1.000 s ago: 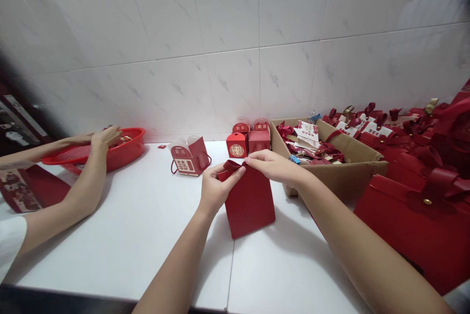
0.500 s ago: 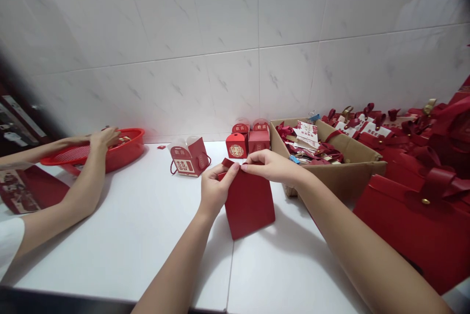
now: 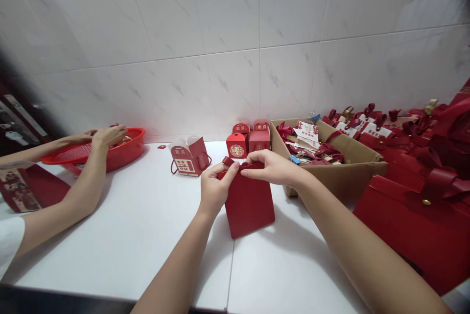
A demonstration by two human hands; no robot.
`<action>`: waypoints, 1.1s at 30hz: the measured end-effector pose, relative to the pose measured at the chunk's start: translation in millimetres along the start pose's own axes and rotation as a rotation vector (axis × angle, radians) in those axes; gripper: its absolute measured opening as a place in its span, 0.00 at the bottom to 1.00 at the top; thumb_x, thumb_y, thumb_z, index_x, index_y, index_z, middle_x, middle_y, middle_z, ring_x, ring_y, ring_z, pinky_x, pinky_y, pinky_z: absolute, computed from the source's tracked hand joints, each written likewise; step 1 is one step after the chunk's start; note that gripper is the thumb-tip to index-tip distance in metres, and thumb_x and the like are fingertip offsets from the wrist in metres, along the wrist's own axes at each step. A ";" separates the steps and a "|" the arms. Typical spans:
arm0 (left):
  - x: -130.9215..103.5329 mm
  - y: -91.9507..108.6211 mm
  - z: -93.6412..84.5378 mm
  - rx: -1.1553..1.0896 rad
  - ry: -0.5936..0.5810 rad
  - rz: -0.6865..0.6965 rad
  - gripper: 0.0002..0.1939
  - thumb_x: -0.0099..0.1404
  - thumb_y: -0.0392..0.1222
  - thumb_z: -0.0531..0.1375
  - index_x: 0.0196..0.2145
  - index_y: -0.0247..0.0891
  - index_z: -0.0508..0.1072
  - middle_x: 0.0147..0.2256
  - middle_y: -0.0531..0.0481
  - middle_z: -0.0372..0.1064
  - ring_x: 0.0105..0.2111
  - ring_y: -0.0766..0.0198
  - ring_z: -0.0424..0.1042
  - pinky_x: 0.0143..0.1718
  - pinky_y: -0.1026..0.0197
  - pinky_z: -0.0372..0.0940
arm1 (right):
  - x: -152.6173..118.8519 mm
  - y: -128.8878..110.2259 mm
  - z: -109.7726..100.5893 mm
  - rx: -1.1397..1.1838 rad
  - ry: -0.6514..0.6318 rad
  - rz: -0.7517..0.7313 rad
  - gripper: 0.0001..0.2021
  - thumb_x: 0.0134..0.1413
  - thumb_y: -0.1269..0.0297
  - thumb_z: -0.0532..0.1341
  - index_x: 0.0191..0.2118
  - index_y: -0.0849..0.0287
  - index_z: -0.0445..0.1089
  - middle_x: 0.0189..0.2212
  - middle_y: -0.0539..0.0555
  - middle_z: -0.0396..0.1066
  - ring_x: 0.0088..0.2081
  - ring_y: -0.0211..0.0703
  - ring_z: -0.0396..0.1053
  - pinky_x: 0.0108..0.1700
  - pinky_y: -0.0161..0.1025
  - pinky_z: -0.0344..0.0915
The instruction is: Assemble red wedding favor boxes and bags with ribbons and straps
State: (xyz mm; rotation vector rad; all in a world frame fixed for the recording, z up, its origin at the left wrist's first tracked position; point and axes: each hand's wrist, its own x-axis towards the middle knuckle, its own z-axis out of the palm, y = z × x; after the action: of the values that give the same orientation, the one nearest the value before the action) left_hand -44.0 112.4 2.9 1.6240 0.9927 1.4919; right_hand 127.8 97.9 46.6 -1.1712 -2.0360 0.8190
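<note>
A plain dark-red gift bag (image 3: 250, 206) stands upright on the white table in front of me. My left hand (image 3: 216, 188) is closed on its upper left edge, thumb toward me. A short red strap (image 3: 228, 161) sticks up above those fingers. At the bag's top edge my right hand (image 3: 270, 167) is closed too, thumb and fingers pinching at the strap and rim. The fingers hide exactly how the strap sits in the bag's top.
Behind the bag stand small red boxes (image 3: 237, 146) and a white-and-red box (image 3: 188, 157). A cardboard box (image 3: 341, 177) of straps and cards is at right, beside many red bags (image 3: 407, 221). At left, another person's hands (image 3: 106, 135) reach into a red basket (image 3: 128, 155).
My right thumb and fingers have shifted slightly at the bag's top, and the strap by my left fingers now looks more curled. The bag has hardly moved.
</note>
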 end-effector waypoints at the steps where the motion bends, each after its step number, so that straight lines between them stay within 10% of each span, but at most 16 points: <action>1: 0.1 -0.4 0.1 -0.001 0.005 0.006 0.14 0.55 0.48 0.64 0.20 0.36 0.73 0.21 0.53 0.64 0.23 0.68 0.61 0.22 0.66 0.58 | 0.1 0.6 -0.2 -0.016 0.000 -0.012 0.11 0.54 0.56 0.59 0.32 0.60 0.66 0.31 0.50 0.65 0.32 0.37 0.61 0.31 0.34 0.56; 8: 0.5 -2.9 -0.3 0.048 0.001 0.050 0.14 0.56 0.48 0.63 0.20 0.36 0.73 0.21 0.52 0.67 0.24 0.66 0.64 0.25 0.64 0.59 | 1.7 7.7 -0.5 0.061 0.017 -0.121 0.15 0.51 0.58 0.64 0.43 0.58 0.67 0.44 0.55 0.69 0.47 0.43 0.67 0.45 0.37 0.65; 19: -0.2 -8.6 2.9 -0.008 0.027 0.231 0.08 0.58 0.43 0.63 0.29 0.38 0.68 0.28 0.53 0.67 0.31 0.66 0.69 0.34 0.65 0.63 | 6.2 9.5 5.3 -0.071 0.165 -0.185 0.07 0.53 0.63 0.62 0.37 0.59 0.73 0.34 0.52 0.74 0.36 0.39 0.69 0.37 0.35 0.63; 33: 4.1 -11.5 0.5 -0.046 -0.002 0.188 0.07 0.58 0.43 0.63 0.27 0.38 0.72 0.32 0.51 0.69 0.34 0.64 0.68 0.35 0.62 0.62 | -1.5 7.9 -12.4 0.051 -0.073 -0.083 0.11 0.54 0.63 0.59 0.40 0.58 0.75 0.31 0.51 0.71 0.30 0.37 0.61 0.31 0.34 0.56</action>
State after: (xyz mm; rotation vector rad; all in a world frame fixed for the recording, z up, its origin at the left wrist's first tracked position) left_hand -44.3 121.3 -5.5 1.7238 0.8162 1.6237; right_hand 141.9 102.2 47.6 -1.0358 -2.0953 0.8791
